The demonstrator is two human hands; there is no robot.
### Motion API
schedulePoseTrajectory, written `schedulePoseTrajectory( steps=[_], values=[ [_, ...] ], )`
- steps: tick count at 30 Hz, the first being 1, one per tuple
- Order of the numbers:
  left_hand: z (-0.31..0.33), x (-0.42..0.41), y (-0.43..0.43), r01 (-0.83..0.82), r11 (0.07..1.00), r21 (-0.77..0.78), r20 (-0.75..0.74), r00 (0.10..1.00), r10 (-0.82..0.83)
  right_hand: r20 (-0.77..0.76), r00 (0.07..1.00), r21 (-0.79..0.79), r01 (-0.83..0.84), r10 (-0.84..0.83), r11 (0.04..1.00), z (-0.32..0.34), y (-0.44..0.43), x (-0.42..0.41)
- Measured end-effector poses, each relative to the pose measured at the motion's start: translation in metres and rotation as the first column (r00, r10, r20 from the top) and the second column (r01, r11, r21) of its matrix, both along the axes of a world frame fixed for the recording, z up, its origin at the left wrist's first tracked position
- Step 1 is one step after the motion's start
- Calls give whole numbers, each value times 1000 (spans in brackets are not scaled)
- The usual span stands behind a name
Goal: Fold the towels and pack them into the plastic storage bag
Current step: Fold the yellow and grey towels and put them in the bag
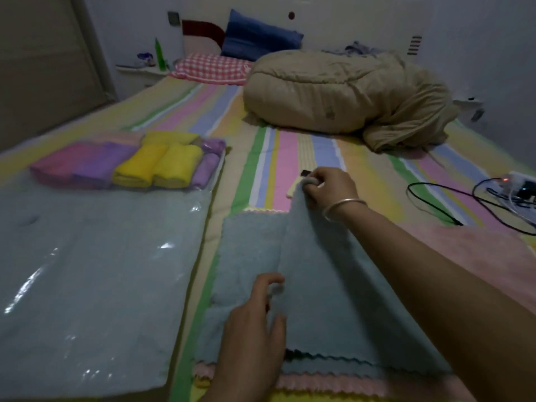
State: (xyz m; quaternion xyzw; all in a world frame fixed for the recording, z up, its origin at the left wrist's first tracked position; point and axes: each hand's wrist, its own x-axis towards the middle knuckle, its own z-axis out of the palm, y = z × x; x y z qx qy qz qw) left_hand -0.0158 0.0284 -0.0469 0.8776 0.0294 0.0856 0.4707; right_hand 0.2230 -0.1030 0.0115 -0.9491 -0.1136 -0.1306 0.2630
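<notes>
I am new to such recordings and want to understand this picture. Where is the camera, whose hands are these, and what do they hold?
No machine here: a person works with bare hands, and the single camera sits on their head, looking forward and down. The right hand pinches the far corner of a blue towel, and the left hand grips it nearer the camera, folding it on a striped bed. Pink and yellow towels lie under it. To the left lies the plastic storage bag, with folded towels inside.

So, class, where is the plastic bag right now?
In the head view, the bag lies flat on the left side of the bed, just left of the blue towel being folded.
</notes>
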Motion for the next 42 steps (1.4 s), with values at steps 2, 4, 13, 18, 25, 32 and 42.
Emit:
schedulePoseTrajectory(
  steps=[2,4,13,18,25,32,42],
  values=[
    [2,-5,12,-15,994,111,29,1000,12,-44,998,-43,-57,55,997,-6,30,4],
    [-1,-11,26,-78,986,144,69,995,69,-74,993,-59,-98,93,993,-12,56,4],
    [-4,-26,67,-202,960,196,-35,977,213,-165,982,-157,-123,96,980,-43,131,7],
    [5,-29,63,-200,945,260,-136,961,241,-179,983,-107,-57,37,993,-58,143,10],
    [18,-30,55,-68,874,481,-280,933,226,-238,933,110,-251,271,962,-54,122,-15],
    [32,9,35,-231,725,649,277,959,58,-311,907,-235,-363,285,901,-39,-1,-96],
    [-54,50,9,186,649,738,-70,977,-201,-386,922,-470,-213,17,857,-75,-114,-178]
  ],
)
